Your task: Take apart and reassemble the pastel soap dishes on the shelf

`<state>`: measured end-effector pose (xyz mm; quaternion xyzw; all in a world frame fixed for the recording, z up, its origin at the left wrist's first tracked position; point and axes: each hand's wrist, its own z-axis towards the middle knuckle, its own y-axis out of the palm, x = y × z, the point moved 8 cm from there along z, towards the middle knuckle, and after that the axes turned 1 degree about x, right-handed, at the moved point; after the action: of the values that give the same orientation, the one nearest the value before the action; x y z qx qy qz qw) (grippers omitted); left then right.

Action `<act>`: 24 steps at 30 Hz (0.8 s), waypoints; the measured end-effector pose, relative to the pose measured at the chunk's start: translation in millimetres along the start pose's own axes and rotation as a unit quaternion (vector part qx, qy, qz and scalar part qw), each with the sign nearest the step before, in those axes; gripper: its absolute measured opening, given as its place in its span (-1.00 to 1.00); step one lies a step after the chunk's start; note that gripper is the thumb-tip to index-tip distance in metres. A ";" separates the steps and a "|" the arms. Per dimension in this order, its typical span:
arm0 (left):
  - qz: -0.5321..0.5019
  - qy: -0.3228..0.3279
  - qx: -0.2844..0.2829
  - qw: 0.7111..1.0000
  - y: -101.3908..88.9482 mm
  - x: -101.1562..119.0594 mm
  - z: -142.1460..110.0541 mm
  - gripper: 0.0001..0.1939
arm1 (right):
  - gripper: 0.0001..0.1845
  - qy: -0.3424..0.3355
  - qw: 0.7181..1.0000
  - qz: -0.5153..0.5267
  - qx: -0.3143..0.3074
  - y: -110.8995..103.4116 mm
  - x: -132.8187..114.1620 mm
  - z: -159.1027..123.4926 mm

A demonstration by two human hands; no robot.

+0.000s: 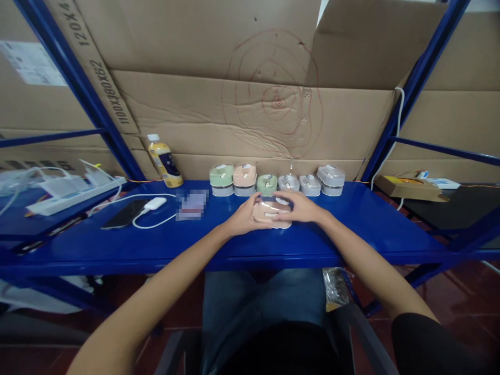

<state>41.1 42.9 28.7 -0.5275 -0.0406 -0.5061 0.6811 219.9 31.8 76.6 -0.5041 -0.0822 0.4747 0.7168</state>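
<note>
A small pink lidded container (271,213) rests on the blue metal shelf (344,234) in front of me. My left hand (244,217) clasps its left side with fingers curled round it. My right hand (301,207) grips its right side and top the same way. Behind it stands a row of several similar containers, from a green one (221,178) on the left through pink (245,178), small green (267,184) and white ones to a larger white one (330,179) on the right.
A yellow bottle (164,161) stands at the back left. A dark phone (124,214) with a white charger and cable (155,203) lies left of my hands, beside a power strip (74,194). Cardboard (250,104) lines the back. A flat box (410,187) lies at right.
</note>
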 end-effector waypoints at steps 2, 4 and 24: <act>-0.030 -0.014 -0.001 0.999 3.2 -3.4 1.1 0.32 | -0.03 -0.009 0.999 -0.015 -0.028 12.8 -7.7 3.0; -0.046 -0.020 -0.004 0.999 5.6 -3.5 1.9 0.34 | -0.02 -0.003 0.998 -0.031 -0.055 23.6 -11.0 4.6; 0.004 -0.014 0.109 0.994 -20.3 0.8 3.6 -0.12 | -0.11 0.214 0.938 -0.216 0.168 -81.2 63.7 -1.0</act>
<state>28.3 46.6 44.5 -0.4574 -0.1032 -0.4880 0.7363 303.2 76.5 118.1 -0.4358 0.0475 0.1966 0.8770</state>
